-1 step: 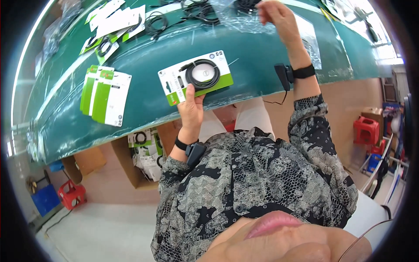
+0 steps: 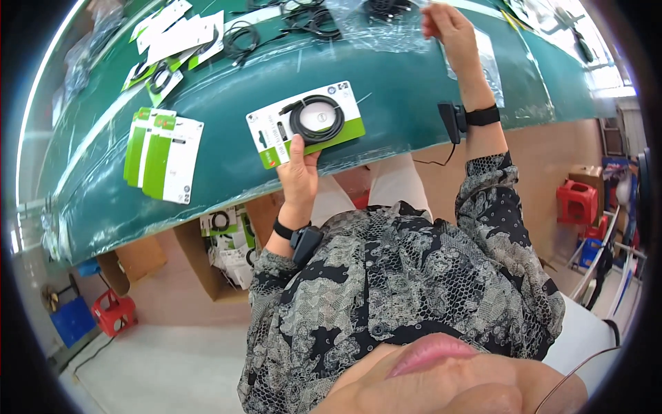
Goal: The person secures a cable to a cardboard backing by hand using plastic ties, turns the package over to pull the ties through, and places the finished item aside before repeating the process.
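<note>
My left hand (image 2: 298, 176) pinches the lower left edge of a white and green packaging card (image 2: 352, 128), thumb on its face and fingers beneath. A coiled black cable (image 2: 338, 123) lies on that card, which is tilted just above the table's near edge. Farther off to the right, my right hand (image 2: 455, 38) has its fingers bunched and pointing left; what they hold, if anything, does not show. Close to those fingertips lies a clear plastic bag (image 2: 365, 34), with a bundle of black cable (image 2: 387, 8) at its far end.
A green-topped table (image 2: 227, 131) spans the view. Overlapping flat cards (image 2: 181, 162) lie at left, with carded cables (image 2: 162, 79) behind them. Loose black cables (image 2: 241, 43) sit at the back. Below the edge stands a cardboard box (image 2: 196, 255) of carded cables; red stools (image 2: 114, 312) flank the floor.
My right hand has shifted a little to the right, away from the black cable bundle. My left hand keeps its hold on the card; the whole view has slid slightly.
</note>
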`<state>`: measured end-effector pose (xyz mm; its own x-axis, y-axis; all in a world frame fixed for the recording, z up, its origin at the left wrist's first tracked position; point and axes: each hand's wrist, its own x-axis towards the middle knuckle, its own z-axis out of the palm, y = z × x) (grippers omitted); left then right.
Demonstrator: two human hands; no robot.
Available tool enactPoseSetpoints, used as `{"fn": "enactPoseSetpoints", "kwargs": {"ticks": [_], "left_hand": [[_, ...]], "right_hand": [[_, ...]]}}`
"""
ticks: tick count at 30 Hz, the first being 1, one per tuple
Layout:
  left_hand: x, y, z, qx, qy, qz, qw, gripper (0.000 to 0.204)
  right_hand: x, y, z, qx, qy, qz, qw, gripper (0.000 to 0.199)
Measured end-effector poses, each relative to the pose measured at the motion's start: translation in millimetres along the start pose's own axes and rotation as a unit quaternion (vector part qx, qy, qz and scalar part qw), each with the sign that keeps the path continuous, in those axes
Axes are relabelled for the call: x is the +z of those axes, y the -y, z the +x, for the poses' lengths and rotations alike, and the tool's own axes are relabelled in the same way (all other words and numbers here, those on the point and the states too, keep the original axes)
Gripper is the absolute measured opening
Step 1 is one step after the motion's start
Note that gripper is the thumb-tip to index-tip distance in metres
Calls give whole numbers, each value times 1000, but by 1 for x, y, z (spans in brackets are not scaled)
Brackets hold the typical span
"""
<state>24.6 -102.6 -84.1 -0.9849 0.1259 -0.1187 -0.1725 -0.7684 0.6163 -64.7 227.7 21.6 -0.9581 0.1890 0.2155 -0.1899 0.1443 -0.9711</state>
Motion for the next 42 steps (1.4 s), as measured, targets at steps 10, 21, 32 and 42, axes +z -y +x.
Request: {"fn": "enactPoseSetpoints", "kwargs": {"ticks": [10, 21, 32, 42], "left_hand": [[-5, 2, 2, 28, 3, 51, 998, 38], [5, 10, 5, 20, 3, 101, 995, 41], [33, 46, 9, -18, 53, 128, 990, 36], [28, 46, 11, -52, 89, 80, 991, 36]], "right_hand": [[-131, -6, -69, -10, -77, -237, 968, 18], [-128, -95, -94, -24, -138, -535, 833, 11], [-66, -81, -94, 89, -81, -640, 759, 29], [-35, -95, -72, 31, 22, -589, 808, 52]]}}
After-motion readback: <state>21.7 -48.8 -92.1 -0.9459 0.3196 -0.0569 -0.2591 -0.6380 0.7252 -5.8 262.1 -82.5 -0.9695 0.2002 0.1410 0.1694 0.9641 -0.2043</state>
